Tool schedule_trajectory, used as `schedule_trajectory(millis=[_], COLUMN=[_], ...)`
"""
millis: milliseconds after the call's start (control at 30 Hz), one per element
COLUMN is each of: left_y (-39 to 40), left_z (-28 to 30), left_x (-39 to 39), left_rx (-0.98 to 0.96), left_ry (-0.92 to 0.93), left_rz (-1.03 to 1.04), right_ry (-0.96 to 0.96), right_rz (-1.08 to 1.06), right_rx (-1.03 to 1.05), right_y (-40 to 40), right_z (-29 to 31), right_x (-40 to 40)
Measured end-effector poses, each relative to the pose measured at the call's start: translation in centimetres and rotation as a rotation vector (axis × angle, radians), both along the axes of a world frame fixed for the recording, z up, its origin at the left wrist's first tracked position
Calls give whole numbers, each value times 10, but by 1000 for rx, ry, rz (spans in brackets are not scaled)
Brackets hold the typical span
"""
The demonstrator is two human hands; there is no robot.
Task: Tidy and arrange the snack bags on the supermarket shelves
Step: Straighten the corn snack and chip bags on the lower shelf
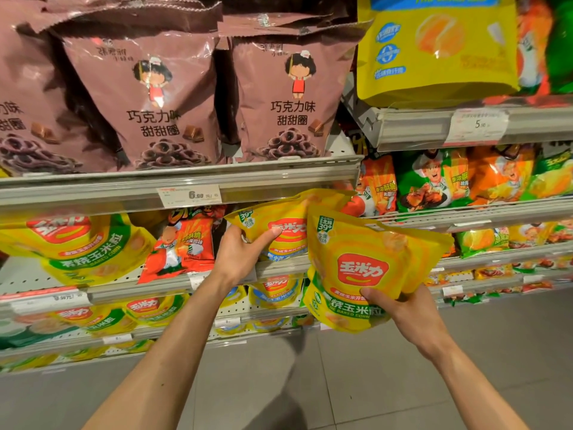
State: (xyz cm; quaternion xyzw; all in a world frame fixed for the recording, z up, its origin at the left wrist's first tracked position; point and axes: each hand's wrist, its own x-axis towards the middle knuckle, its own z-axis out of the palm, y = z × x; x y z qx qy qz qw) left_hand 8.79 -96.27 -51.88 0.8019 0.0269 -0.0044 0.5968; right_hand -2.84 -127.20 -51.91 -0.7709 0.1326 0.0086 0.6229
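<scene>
My left hand [240, 254] grips a yellow baked-corn snack bag [283, 218] by its lower left side, thumb across the front, at the mouth of the middle shelf. My right hand [403, 308] holds a stack of the same yellow corn bags [359, 265] from below, thumb on the front one, in the aisle just right of the first bag. The front bag of the stack overlaps the left-hand bag's right edge. Another yellow corn bag [74, 243] lies on the same shelf at the left, beside an orange-red bag [183, 246].
Brown chocolate-ring bags [155, 97] fill the shelf above, behind a price rail [189, 193]. Large yellow bags [434, 48] sit top right. Green and orange bags [434, 178] line the right-hand shelves. More corn bags [145, 308] fill lower shelves. Grey floor tiles [310, 383] lie below.
</scene>
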Motion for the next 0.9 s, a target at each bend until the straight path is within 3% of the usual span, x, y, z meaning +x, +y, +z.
schedule_trajectory(millis=[200,667,900], left_y=[-9,-5,-1], left_z=[2,10,12], left_x=[0,16,19], left_rx=[2,-6,19], left_ry=[-90,11,47], left_rz=[-65,66,-54], right_ry=[1,31,68], right_rz=[7,-23,-15], right_rx=[-41,-43,-52], right_y=[7,29,32], right_z=[-6,-8,-11], right_x=[13,16,18])
